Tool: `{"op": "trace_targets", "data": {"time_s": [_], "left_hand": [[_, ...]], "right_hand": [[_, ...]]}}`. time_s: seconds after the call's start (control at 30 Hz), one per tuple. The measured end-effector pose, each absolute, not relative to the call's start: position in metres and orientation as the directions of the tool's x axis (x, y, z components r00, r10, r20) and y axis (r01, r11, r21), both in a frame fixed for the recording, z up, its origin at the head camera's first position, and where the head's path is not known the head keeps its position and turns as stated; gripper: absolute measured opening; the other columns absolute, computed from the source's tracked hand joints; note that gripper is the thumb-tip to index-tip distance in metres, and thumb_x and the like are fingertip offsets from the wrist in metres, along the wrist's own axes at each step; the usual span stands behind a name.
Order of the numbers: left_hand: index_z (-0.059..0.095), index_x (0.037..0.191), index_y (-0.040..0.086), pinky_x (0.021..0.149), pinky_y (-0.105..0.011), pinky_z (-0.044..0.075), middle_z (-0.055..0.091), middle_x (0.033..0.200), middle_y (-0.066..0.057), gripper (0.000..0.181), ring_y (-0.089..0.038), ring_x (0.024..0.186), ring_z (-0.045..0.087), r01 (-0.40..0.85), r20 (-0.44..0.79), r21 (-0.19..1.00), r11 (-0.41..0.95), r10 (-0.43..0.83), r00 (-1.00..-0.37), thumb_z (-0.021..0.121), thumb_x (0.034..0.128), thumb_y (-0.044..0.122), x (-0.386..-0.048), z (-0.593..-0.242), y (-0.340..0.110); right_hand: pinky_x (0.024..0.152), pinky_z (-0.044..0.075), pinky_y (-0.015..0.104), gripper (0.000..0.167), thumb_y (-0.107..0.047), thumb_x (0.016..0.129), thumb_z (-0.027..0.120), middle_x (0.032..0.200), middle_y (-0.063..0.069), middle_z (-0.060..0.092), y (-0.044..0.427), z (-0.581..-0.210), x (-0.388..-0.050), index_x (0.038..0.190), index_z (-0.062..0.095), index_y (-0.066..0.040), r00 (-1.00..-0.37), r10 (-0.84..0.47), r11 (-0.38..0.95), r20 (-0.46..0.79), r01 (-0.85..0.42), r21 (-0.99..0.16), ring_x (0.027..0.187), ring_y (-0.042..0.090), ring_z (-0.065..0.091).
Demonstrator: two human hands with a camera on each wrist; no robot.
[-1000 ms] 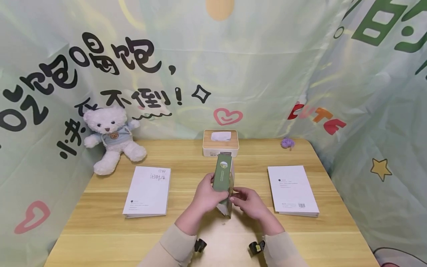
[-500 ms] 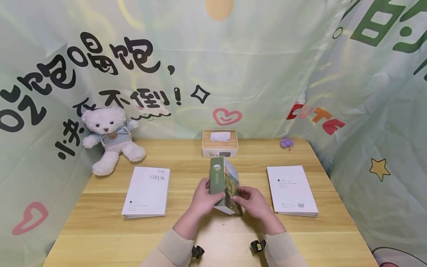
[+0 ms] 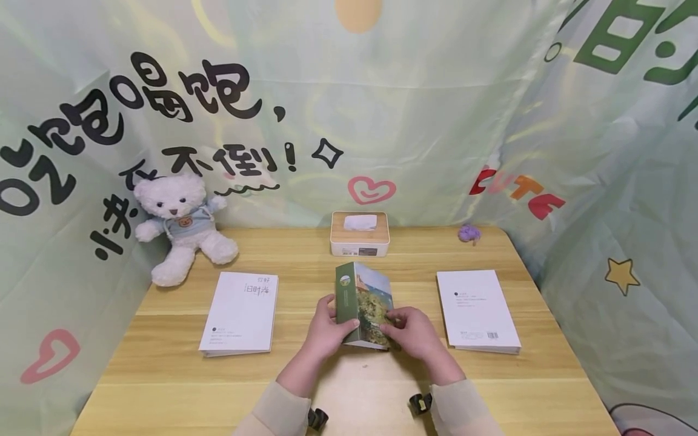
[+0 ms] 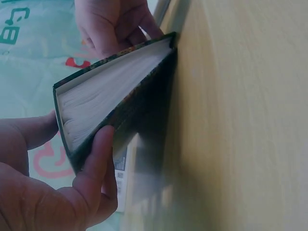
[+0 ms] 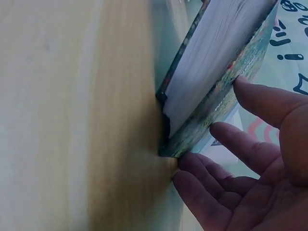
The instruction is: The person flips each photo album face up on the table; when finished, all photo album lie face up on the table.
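Head view: the left hand (image 3: 325,330) grips the green book (image 3: 374,312) at its near lower corner, thumb laid on the spine (image 3: 346,303) and fingers bent behind it; the right hand (image 3: 412,332) rests thumb and fingertips at the fore-edge side of the front cover. Compared with one second ago, the green book is rotated: the spine then faced the camera with the cover a thin sliver, whereas the landscape cover is now broadly exposed, and book and left hand sit slightly further left. The left fingertips are concealed behind the spine in this view. Whether the right fingertips hook round the fore edge cannot be told. Left wrist view adds the wedge-shaped end of the page block (image 4: 106,94) and left fingers against the rear cover; the right hand is cut off at its top border. Right wrist view adds right thumb and index fingertips on the front cover, other fingers near the lower corner. The green book stands tilted over the middle of the table (image 3: 185,387), between the left white book (image 3: 240,315) and the right white book (image 3: 478,312), in front of the tissue box (image 3: 360,237). A small purple object (image 3: 469,233) at the rear is too small to identify.
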State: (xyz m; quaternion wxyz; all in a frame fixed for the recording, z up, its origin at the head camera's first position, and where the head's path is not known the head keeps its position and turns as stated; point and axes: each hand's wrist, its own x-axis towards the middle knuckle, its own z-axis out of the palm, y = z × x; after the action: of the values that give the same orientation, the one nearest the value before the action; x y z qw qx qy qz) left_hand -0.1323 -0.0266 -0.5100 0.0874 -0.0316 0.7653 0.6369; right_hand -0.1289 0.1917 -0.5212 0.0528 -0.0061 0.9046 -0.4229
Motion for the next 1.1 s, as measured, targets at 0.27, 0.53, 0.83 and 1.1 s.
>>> {"op": "trace_targets", "data": {"time_s": [0.27,0.53,0.83,1.1], "left_hand": [[0.041,0.148,-0.012,0.092,-0.054,0.06,0.063,0.121,-0.031,0.075,-0.044,0.109,0.067,-0.164,-0.181,0.957,0.24,0.05,-0.982,0.082,0.0886,0.006,-0.132,-0.521,-0.037],[0.054,0.137,-0.018,0.092,-0.049,0.061,0.066,0.122,-0.032,0.059,-0.046,0.114,0.066,-0.134,-0.167,0.936,0.324,0.074,-0.983,0.081,0.0916,0.007,-0.132,-0.531,-0.05],[0.067,0.129,-0.011,0.093,-0.051,0.06,0.068,0.124,-0.028,0.043,-0.04,0.109,0.067,-0.054,-0.081,0.904,0.423,0.047,-0.996,0.08,0.0924,0.006,-0.132,-0.534,-0.048],[0.066,0.13,-0.01,0.087,-0.045,0.063,0.066,0.127,-0.03,0.039,-0.042,0.111,0.069,-0.077,-0.104,0.918,0.389,0.047,-0.994,0.075,0.0953,0.004,-0.131,-0.536,-0.047]], "right_hand": [[0.089,0.06,0.053,0.032,-0.018,0.089,0.087,0.121,0.016,0.074,0.188,-0.521,-0.124,0.115,0.079,-0.002,-0.995,-0.073,0.667,-0.065,0.0,-0.745,0.1,0.032,0.073],[0.097,0.056,0.057,0.041,-0.02,0.084,0.091,0.121,0.019,0.066,0.183,-0.521,-0.119,0.117,0.078,0.001,-0.996,-0.086,0.709,-0.031,-0.039,-0.704,0.106,0.036,0.067],[0.103,0.052,0.059,0.044,-0.02,0.086,0.089,0.132,0.025,0.061,0.181,-0.523,-0.121,0.122,0.076,0.002,-0.997,-0.077,0.733,-0.018,-0.045,-0.679,0.116,0.043,0.064],[0.102,0.053,0.058,0.042,-0.018,0.087,0.088,0.135,0.024,0.062,0.179,-0.526,-0.121,0.122,0.076,0.003,-0.997,-0.08,0.746,0.0,-0.06,-0.663,0.116,0.043,0.065]]}}
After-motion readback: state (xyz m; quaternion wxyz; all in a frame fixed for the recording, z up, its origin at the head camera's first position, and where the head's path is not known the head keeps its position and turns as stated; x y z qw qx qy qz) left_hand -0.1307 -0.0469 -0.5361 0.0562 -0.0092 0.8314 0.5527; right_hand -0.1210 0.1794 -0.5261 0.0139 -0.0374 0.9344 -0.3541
